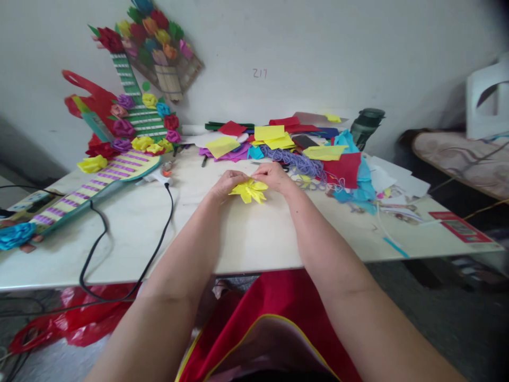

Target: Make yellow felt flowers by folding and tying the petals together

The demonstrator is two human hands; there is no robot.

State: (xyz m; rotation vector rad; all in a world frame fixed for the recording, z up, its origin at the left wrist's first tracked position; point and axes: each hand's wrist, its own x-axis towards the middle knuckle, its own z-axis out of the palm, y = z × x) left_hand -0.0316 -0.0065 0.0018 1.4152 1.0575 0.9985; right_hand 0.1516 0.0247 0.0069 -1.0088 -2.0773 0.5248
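Note:
A yellow paper flower [250, 191] with pointed petals is held just above the table, its petals spread toward me. My left hand [229, 184] pinches it from the left side. From the right, my right hand [271, 176] grips its upper edge, thumb and fingers pressed together. The two hands nearly meet at the back of the flower, and the exact spot the fingertips hold is partly hidden. Behind the hands lie yellow paper sheets [274, 139] and a tangle of purple yarn [296, 160].
Paper-flower guitar shapes [131, 159] stand and lie at left. A white glue gun [161, 176] trails a black cord [104, 228]. Red paper [342, 170], blue crepe paper [363, 178] and scraps spread at right. A dark bottle [366, 127] stands by the wall.

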